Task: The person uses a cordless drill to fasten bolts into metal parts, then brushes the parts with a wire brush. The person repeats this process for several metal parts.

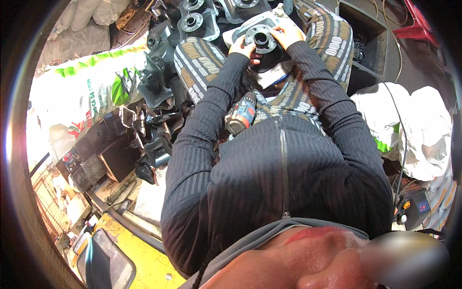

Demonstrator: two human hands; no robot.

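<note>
The ribbed dark jacket [250,178] has a metal zip down its front. Past its hem the drill [240,116], red, blue and black, lies on its side on the lap, against soft trousers [332,50] with a brown, grey and white block print. Farther out is the hub [262,47], a grey metal disc with holes round a short, thick-walled tube, held between the knees. Behind it is a pale, angular surface, too bright to read. Black metal parts [197,21] with similar discs crowd beyond.

The left hand [244,49] grasps the hub's left rim, thumb on top, fingers half curled beneath. The right hand [287,36] grips the upper right rim with bent fingers, its far fingertips partly hidden.

Between the 2 forearms there is room above the lap, with the drill in it. To the left, parts are heaped close to the left thigh, beside a white and green plastic sack [72,108]. To the right, a dark box wall [384,53] stands near the right thigh.
</note>
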